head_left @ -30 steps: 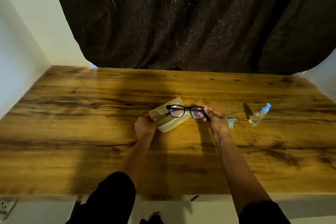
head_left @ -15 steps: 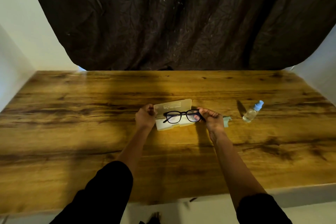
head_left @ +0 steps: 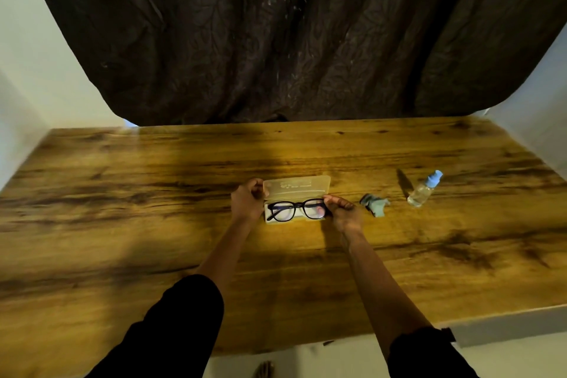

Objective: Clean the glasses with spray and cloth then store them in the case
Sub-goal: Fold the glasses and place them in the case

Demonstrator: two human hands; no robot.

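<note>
Black-framed glasses (head_left: 295, 209) lie folded in the lower half of a pale, translucent case (head_left: 297, 188) that stands open on the wooden table (head_left: 122, 224). My left hand (head_left: 248, 202) grips the case's left end, fingers curled at the lid's corner. My right hand (head_left: 343, 212) pinches the right end of the glasses frame at the case's right edge. A crumpled light blue cloth (head_left: 375, 205) lies just right of my right hand. Further right, a small clear spray bottle (head_left: 425, 189) with a blue cap lies on the table.
A dark brown curtain (head_left: 276, 34) hangs behind the table's far edge. White walls close in at left and right. The table's near right corner (head_left: 460, 334) shows, with pale floor below.
The glasses have come down from above the tilted case into its lower half. The case now lies level with its lid up, and the cloth is uncovered beside my right hand.
</note>
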